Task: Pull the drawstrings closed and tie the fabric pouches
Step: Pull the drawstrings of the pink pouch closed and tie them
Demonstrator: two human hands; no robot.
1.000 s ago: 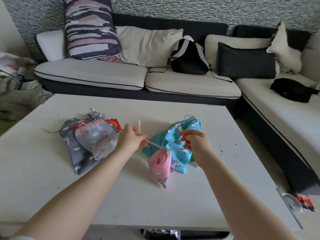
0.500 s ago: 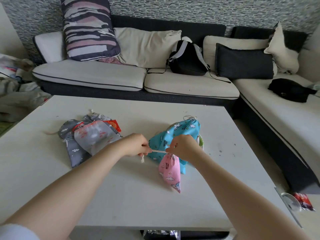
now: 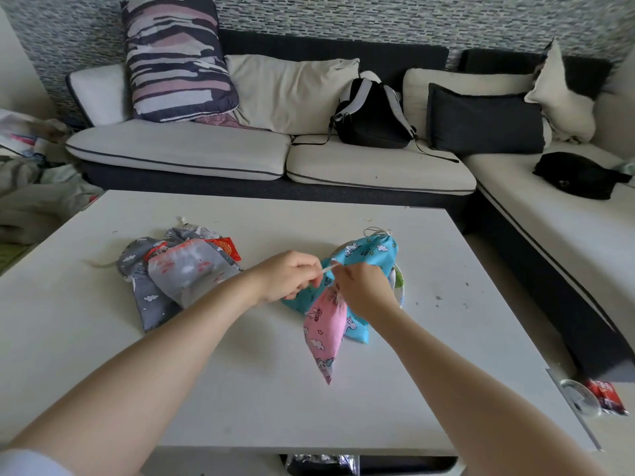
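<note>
2 bare forearms, a white sleeve (image 3: 24, 463), perhaps knitted, at the left elbow

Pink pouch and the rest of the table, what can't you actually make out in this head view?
- Pink pouch: its mouth and any knot are hidden behind the right hand.
- Drawstring: only a short stretch shows between the left hand and the right; the ends sit inside the fingers.
- Grey pouches: piled together, so their count is unclear.
- Round item behind the blue pouch: mostly covered.
- Text on the pouches: too small to read.
</note>
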